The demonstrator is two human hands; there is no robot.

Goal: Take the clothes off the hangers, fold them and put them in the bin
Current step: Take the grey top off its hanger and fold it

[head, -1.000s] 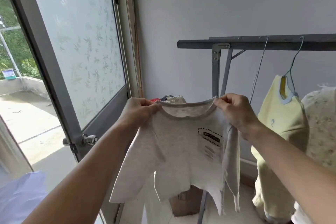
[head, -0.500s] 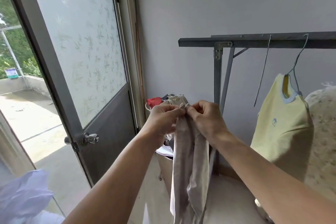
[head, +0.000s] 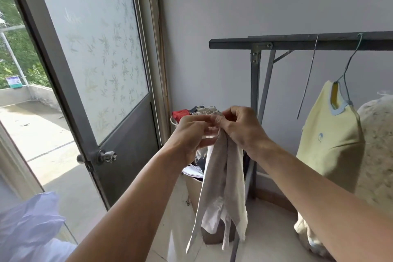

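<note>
- Both grips meet: left hand (head: 192,132) and right hand (head: 242,128) pinch the top edge of the pale grey cotton top (head: 221,183), doubled lengthwise.
- Its long axis hangs straight down, sleeves dangling.
- Just behind: white bin (head: 173,120) heaped with clothes.
- Right of the grip: grey metal rack (head: 255,83), yellow shirt (head: 327,140) on a wire hanger (head: 348,64).

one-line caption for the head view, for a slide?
Both hands, left and right, pinch a grey shirt folded lengthwise, beside the rack with a yellow top hanging.

The bin (head: 173,120) is mostly hidden behind both hands and the hanging grey shirt (head: 221,178).
</note>
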